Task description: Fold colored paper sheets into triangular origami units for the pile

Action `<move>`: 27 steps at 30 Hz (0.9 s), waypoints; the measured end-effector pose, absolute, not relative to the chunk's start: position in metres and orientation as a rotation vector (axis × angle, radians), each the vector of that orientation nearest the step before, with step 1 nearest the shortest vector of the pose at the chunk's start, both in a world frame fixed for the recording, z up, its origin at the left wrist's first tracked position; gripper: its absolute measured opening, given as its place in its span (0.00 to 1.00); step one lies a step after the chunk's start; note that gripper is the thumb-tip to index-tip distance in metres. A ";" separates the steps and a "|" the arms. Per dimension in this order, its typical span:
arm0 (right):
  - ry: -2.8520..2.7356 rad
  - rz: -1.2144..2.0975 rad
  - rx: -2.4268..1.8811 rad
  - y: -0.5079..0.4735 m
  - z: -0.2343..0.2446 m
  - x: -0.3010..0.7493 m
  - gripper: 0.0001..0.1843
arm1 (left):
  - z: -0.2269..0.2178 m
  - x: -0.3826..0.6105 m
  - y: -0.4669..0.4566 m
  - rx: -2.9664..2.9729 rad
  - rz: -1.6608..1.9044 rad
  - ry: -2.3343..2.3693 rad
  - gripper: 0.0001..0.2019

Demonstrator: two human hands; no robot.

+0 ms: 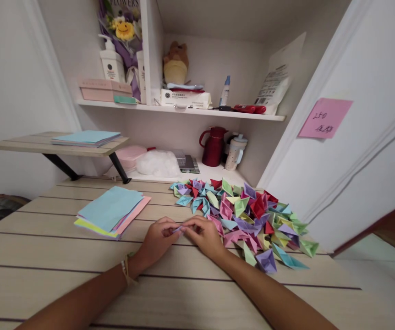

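Between my two hands is a small folded piece of purple paper (177, 229), mostly covered by the fingers. My left hand (158, 240) pinches it from the left, with a beaded bracelet on that wrist. My right hand (202, 234) is closed on its other end, fingertips meeting those of the left. Just right of my right hand spreads a heap of folded paper boats (247, 213) in red, pink, purple, green, yellow and blue. Left of my left hand lies a stack of coloured paper sheets (111, 208), light blue on top.
A small raised shelf (22, 143) at the left bears more blue paper (85, 136). Behind the slatted table (149, 298) stand a dark red jug (213, 146), a tumbler (236, 153) and a white plastic bag (158, 163). A pink note (326, 118) is stuck on the right panel.
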State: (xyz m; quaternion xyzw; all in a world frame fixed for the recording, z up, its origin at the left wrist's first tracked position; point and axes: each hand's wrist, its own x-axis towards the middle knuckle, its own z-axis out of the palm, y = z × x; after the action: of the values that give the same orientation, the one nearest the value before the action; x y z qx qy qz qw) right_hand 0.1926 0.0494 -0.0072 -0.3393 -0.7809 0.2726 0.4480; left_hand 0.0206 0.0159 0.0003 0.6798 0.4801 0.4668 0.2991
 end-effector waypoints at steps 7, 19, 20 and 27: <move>-1.886 0.761 -0.885 0.052 -0.006 0.192 0.07 | 0.007 0.018 0.020 1.770 1.235 1.254 0.11; -1.966 0.647 -0.850 0.048 -0.003 0.193 0.02 | 0.012 0.022 0.016 1.918 1.160 1.261 0.12; -1.966 0.639 -0.833 0.047 -0.002 0.193 0.03 | 0.012 0.022 0.016 1.911 1.170 1.273 0.12; -1.940 0.828 -0.860 0.049 -0.001 0.192 0.03 | 0.012 0.019 0.021 1.540 1.312 1.307 0.12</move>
State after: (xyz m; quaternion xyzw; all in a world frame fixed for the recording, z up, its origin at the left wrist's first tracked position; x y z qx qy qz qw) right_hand 0.1924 0.0491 -0.0007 -0.3427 -0.7736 0.3303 0.4183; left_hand 0.0188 0.0211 0.0120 0.5969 0.5066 0.5086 0.3583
